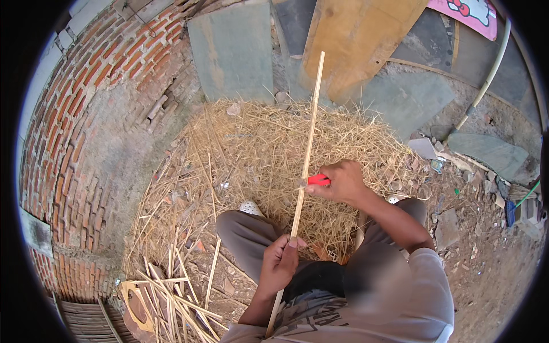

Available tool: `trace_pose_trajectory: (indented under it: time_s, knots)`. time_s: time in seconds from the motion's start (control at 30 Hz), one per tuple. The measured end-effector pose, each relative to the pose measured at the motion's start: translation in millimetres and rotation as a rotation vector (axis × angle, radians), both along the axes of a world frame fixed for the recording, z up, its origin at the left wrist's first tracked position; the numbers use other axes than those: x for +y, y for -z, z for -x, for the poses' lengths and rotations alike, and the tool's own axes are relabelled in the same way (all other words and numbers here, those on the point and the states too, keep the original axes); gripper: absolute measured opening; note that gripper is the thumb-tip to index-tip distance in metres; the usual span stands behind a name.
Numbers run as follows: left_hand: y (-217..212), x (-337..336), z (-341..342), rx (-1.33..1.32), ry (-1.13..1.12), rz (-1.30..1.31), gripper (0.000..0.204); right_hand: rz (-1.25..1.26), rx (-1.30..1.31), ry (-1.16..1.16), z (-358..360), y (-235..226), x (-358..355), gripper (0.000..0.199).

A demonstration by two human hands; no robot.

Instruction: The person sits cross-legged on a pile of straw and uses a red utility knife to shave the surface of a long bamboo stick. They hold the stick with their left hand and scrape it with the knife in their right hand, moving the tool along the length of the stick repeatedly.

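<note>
A long, pale bamboo strip (312, 126) runs from my lap up and away over the straw, tilted slightly to the right. My left hand (279, 262) is closed around its lower part, the thumb lying along the strip. Higher up, my right hand (342, 182) grips a small red-handled knife (318, 180). Its short metal end rests across the strip; most of the handle is hidden in my fingers, so its exact shape is unclear. The strip's lower end passes under my left wrist and beside my shirt.
Dry straw-like shavings (257, 131) cover the ground ahead. Several cut strips (177, 297) lie piled at lower left, near a brick wall (86, 148). Grey boards (231, 54) and a brown panel (357, 43) lean at the back. Rubble and a hose (490, 71) are on the right.
</note>
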State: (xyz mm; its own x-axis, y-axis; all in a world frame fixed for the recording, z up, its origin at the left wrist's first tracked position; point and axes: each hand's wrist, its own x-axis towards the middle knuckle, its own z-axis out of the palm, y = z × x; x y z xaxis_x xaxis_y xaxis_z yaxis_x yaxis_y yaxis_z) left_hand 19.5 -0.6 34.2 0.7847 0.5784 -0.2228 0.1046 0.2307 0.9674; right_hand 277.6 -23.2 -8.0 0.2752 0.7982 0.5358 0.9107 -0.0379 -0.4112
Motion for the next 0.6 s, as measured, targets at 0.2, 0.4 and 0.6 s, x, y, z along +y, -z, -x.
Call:
trace_pose_trajectory:
  time_s: [0.2, 0.4, 0.6]
  knots:
    - [-4, -7, 0, 0.031, 0.040, -0.040, 0.025, -0.034, -0.135, 0.086, -29, 9, 6, 0.066]
    - [-4, -12, 1, 0.015, 0.095, -0.034, 0.026, 0.026, -0.081, 0.228, -59, 9, 9, 0.066]
    - [-4, -20, 5, 0.018, 0.138, -0.039, 0.024, -0.015, -0.077, 0.351, -93, 9, 11, 0.064]
